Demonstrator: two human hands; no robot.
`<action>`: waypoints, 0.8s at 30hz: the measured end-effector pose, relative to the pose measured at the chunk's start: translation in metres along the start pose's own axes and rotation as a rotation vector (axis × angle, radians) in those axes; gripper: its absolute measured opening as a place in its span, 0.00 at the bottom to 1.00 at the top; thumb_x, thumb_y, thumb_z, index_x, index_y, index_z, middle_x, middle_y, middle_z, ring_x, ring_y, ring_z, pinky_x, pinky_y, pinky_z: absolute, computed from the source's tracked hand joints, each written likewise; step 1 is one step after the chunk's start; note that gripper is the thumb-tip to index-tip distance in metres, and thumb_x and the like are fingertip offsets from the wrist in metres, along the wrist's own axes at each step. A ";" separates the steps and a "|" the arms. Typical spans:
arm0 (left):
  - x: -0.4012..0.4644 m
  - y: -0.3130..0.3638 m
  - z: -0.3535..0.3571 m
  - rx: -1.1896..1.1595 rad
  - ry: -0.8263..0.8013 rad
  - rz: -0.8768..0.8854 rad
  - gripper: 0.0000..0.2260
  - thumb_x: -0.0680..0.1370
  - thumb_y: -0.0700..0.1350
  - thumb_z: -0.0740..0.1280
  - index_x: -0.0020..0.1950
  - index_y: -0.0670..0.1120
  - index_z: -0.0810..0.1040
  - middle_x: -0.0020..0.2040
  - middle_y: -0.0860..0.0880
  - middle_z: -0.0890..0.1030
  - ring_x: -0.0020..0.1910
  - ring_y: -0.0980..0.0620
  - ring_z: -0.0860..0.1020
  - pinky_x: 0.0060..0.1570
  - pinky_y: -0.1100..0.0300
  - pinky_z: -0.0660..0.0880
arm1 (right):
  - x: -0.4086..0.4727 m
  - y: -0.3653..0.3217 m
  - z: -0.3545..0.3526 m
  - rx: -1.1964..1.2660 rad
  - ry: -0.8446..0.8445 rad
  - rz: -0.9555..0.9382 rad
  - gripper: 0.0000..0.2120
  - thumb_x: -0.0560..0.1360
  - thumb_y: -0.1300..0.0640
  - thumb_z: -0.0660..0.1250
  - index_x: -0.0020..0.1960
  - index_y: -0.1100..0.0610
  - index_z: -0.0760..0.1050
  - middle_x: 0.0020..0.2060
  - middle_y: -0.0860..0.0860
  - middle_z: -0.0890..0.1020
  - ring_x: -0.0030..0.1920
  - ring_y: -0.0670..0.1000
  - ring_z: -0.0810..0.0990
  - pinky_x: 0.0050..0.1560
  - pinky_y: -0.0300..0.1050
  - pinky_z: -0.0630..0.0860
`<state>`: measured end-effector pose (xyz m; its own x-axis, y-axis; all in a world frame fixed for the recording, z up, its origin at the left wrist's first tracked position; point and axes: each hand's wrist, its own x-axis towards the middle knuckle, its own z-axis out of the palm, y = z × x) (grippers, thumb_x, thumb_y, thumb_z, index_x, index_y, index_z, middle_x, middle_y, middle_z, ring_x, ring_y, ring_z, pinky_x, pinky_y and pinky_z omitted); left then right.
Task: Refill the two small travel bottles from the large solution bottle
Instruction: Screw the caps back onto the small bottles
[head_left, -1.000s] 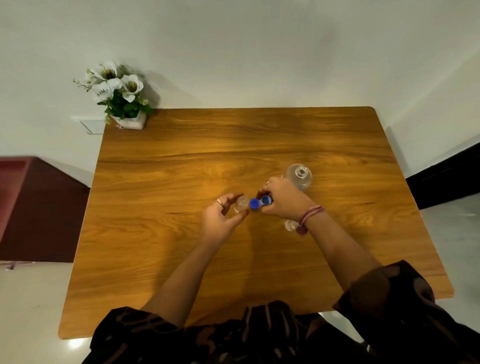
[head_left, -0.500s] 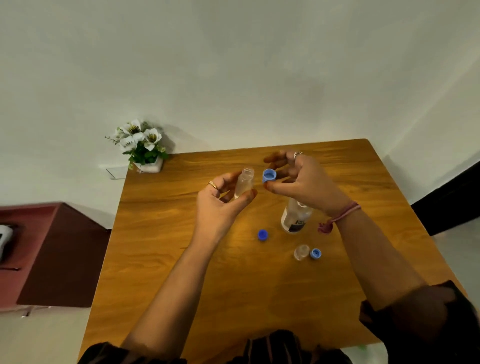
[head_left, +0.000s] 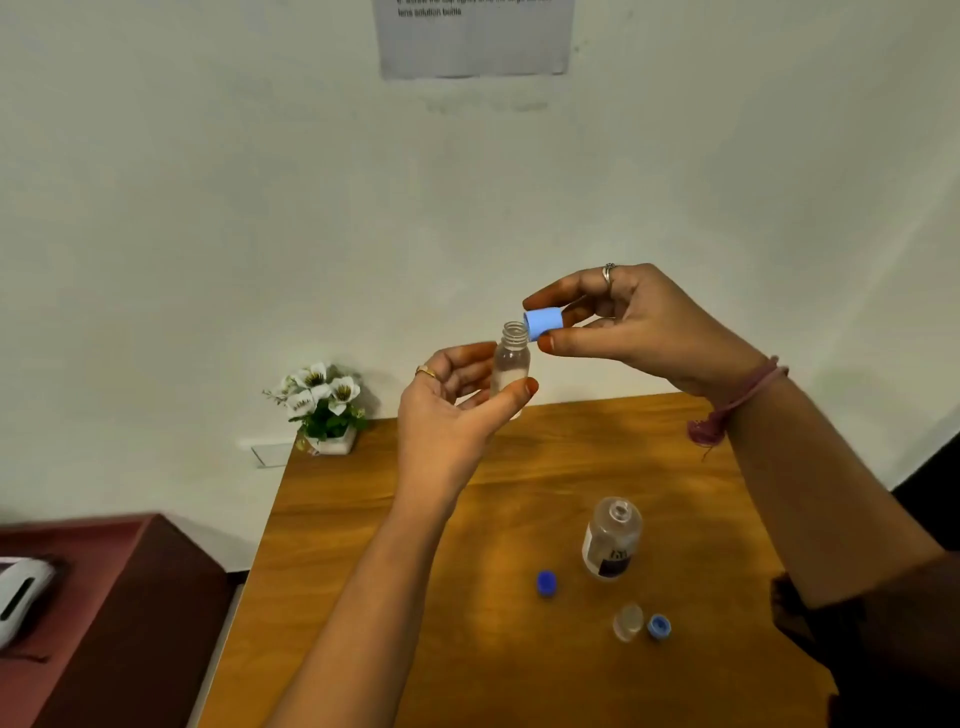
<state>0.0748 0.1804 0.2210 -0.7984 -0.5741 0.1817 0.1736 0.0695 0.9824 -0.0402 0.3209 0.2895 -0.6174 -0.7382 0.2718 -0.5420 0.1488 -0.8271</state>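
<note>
My left hand holds a small clear travel bottle upright, high above the table, its mouth uncapped. My right hand pinches a light blue cap just right of that mouth, tilted on its side. On the wooden table stands the large solution bottle, open at the top. Nearer me sits the second small travel bottle, uncapped, with a blue cap beside it. Another blue cap lies left of the large bottle.
A small pot of white flowers stands at the table's far left corner against the wall. A dark red cabinet with a white device is at the left. A paper notice hangs on the wall.
Both hands rose from the table with the small bottle and cap, and the head tilted up. The cap is now off and beside the bottle's mouth.
</note>
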 end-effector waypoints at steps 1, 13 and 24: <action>0.001 0.004 0.001 0.004 0.005 0.005 0.19 0.66 0.41 0.78 0.55 0.47 0.79 0.49 0.51 0.85 0.48 0.58 0.83 0.47 0.64 0.80 | 0.002 -0.006 -0.004 -0.014 -0.014 -0.016 0.14 0.70 0.59 0.73 0.54 0.50 0.80 0.48 0.44 0.83 0.47 0.44 0.81 0.51 0.42 0.80; 0.009 0.041 0.011 0.000 0.037 0.080 0.16 0.67 0.43 0.78 0.53 0.48 0.81 0.47 0.52 0.85 0.47 0.57 0.83 0.43 0.68 0.79 | 0.029 -0.062 -0.039 -0.233 -0.158 -0.153 0.14 0.68 0.57 0.74 0.54 0.48 0.79 0.47 0.41 0.82 0.48 0.42 0.81 0.46 0.29 0.75; 0.011 0.048 0.020 -0.030 0.051 0.066 0.17 0.67 0.43 0.77 0.54 0.47 0.81 0.47 0.52 0.85 0.46 0.59 0.83 0.42 0.69 0.78 | 0.048 -0.092 -0.046 -0.701 -0.192 -0.120 0.31 0.60 0.30 0.63 0.54 0.48 0.79 0.45 0.43 0.82 0.43 0.42 0.78 0.39 0.34 0.70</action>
<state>0.0628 0.1938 0.2708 -0.7544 -0.6096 0.2433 0.2432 0.0846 0.9663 -0.0463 0.3026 0.4010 -0.4549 -0.8686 0.1966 -0.8767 0.3979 -0.2704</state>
